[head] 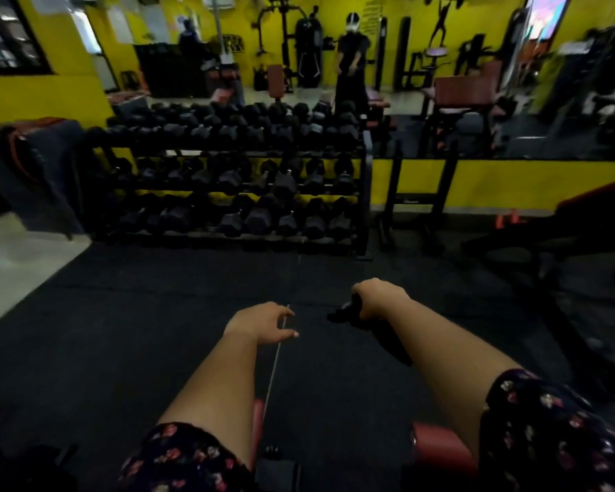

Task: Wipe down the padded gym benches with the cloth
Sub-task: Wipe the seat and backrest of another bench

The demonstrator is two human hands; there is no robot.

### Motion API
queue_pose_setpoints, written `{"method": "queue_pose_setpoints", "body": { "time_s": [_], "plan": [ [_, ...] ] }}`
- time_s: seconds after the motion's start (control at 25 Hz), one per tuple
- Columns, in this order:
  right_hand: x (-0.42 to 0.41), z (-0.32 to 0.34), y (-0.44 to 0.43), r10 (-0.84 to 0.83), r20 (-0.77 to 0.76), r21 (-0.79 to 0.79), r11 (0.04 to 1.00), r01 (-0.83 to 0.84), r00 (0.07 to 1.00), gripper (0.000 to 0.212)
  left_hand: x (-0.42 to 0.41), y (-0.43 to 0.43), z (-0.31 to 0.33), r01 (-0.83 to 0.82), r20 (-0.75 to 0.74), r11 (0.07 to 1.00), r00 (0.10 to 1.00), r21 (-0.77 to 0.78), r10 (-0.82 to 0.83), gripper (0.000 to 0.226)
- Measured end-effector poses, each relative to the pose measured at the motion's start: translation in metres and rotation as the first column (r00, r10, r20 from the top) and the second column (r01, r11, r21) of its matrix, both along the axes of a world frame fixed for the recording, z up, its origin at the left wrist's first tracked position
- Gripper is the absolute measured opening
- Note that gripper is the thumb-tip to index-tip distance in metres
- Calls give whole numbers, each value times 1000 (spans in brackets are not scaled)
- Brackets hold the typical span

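Observation:
My right hand grips a dark cloth that hangs down from the fist over the black floor mat. My left hand is held out beside it with relaxed fingers and holds nothing. A red padded bench shows at the bottom edge between and under my forearms, mostly hidden by my floral sleeves. Another red padded bench stands at the far right on a dark frame.
A three-tier rack of black dumbbells stands straight ahead against a mirror wall. A grey and red padded seat is at the left. A black stand sits right of the rack. Black rubber matting covers the floor.

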State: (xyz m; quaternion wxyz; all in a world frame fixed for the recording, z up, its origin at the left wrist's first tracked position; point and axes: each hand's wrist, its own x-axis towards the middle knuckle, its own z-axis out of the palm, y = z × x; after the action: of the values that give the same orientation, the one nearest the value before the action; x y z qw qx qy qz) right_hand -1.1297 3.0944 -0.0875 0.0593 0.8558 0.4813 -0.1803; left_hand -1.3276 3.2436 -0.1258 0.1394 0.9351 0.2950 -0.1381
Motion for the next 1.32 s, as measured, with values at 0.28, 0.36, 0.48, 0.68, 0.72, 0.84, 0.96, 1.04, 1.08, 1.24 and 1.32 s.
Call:
{"method": "queue_pose_setpoints", "body": {
  "time_s": [0.28, 0.36, 0.48, 0.68, 0.72, 0.84, 0.96, 1.04, 1.08, 1.24, 1.32],
  "plan": [
    [33, -3, 55, -131, -9, 34, 991, 132, 991, 29, 73, 69, 4, 166, -11, 985, 986, 41, -166, 62],
    [47, -4, 65, -160, -12, 22, 987, 160, 987, 29, 91, 84, 7, 199, -11, 979, 980, 39, -198, 62],
    [79, -5, 81, -190, -4, 44, 981, 190, 982, 28, 120, 107, 8, 218, -26, 974, 976, 56, -217, 61],
    [148, -13, 121, -179, 27, 6, 984, 179, 983, 29, 191, 153, -1, 216, -24, 976, 976, 20, -216, 60],
    [169, -13, 132, -171, 29, 0, 985, 172, 985, 30, 209, 166, -1, 203, -16, 979, 979, 26, -203, 60],
    [232, -4, 166, -169, 28, 0, 986, 169, 985, 34, 266, 200, 2, 163, 11, 987, 987, 15, -163, 59],
    [292, 3, 204, -144, 28, 17, 989, 144, 989, 36, 323, 227, 6, 162, 0, 986, 987, 24, -163, 59],
    [328, -1, 231, -123, 27, 32, 992, 122, 992, 36, 355, 247, 5, 143, 1, 990, 990, 21, -143, 60],
    [341, -5, 244, -115, 25, 17, 993, 114, 993, 35, 365, 258, 2, 127, -4, 992, 992, 9, -127, 60],
    [362, -26, 294, -34, 19, -93, 995, 36, 999, 30, 372, 303, -17, 67, -71, 997, 995, -24, -69, 61],
    [366, -30, 331, 19, -1, -80, 997, -19, 1000, 32, 369, 332, -22, 19, -88, 999, 996, -33, -21, 61]
  ]
}}
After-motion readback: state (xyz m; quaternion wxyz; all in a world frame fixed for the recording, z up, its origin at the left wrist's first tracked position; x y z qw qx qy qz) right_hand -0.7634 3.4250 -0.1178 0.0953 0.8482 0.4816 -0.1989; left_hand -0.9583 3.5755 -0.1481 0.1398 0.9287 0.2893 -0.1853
